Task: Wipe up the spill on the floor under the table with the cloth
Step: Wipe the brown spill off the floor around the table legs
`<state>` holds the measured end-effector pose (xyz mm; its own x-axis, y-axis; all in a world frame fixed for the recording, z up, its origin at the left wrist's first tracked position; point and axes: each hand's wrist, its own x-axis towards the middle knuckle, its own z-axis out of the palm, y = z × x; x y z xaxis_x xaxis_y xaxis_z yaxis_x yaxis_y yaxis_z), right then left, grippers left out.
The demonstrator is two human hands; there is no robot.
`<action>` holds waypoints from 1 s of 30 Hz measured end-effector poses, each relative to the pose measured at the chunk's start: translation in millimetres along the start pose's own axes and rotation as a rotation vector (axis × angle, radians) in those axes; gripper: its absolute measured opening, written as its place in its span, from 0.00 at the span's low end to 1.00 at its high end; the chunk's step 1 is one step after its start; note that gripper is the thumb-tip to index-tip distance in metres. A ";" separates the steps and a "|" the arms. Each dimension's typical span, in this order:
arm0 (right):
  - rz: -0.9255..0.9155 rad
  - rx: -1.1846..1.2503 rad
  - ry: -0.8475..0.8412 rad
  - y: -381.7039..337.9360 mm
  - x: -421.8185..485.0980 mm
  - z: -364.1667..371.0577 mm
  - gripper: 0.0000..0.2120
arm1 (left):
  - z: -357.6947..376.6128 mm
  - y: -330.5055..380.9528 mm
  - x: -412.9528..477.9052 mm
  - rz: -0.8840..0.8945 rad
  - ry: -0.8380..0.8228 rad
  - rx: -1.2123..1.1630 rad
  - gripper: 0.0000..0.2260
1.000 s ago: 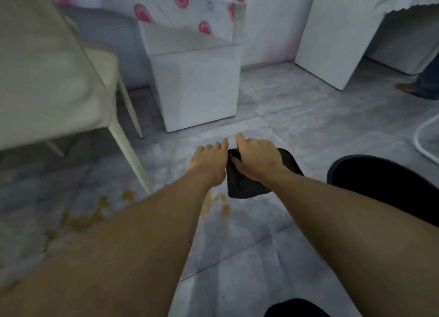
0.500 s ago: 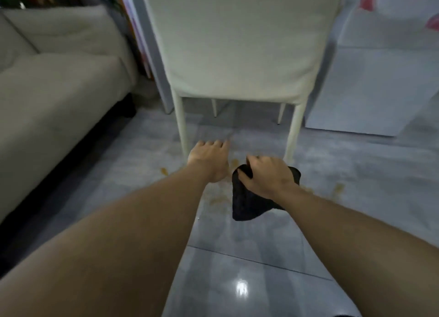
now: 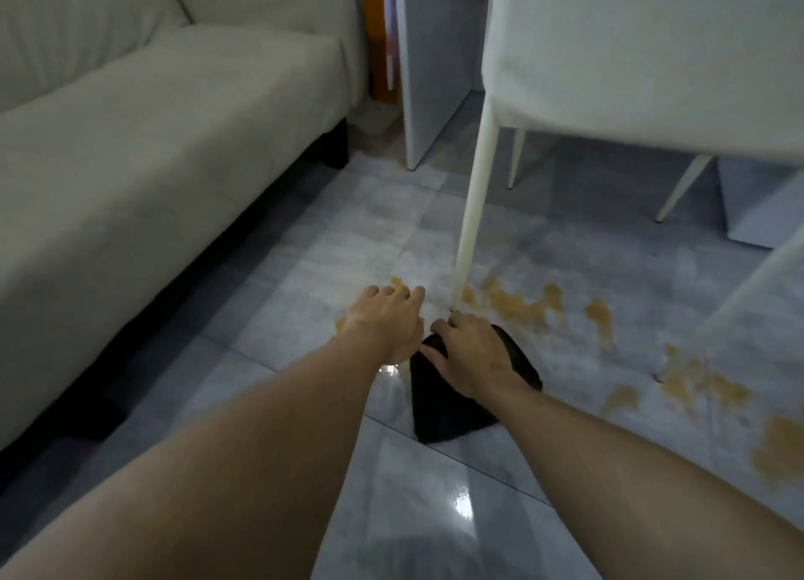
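I am in the wiping step: my right hand [image 3: 472, 353] presses flat on the black cloth [image 3: 443, 410], on the floor [image 3: 304, 275] just near of the white chair leg [image 3: 474, 205], while my left hand [image 3: 385, 323] rests empty, fingers spread, beside it. Most of the orange spill [image 3: 517, 307] lies untouched far and right, so I judge the next move is a push that way.

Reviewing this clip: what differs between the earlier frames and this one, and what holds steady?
The head camera swung left: the sofa and the chair leg now fill the view, and more of the orange spill shows to the right. The right hand with the black cloth now sits just short of that leg. Unchanged: right hand pressing the cloth down, left hand flat on the tiled floor beside it.
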<state>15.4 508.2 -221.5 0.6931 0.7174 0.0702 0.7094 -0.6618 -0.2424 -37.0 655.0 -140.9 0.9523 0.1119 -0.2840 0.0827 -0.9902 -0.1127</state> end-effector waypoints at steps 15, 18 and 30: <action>0.444 0.032 -0.142 -34.7 -1.8 116.6 0.34 | 104.7 -34.1 40.1 0.020 0.008 -0.207 0.26; 0.381 0.053 0.048 -29.0 2.6 125.3 0.31 | 125.7 -30.2 48.7 -0.014 0.036 -0.252 0.27; 0.382 0.031 0.025 -53.1 36.8 145.5 0.43 | 200.3 -59.8 20.8 -0.451 0.182 -0.378 0.29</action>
<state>-15.3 601.4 -346.9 0.9102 0.4142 -0.0070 0.3953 -0.8733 -0.2847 -81.0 733.3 -330.9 0.8311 0.5439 -0.1161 0.5561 -0.8134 0.1704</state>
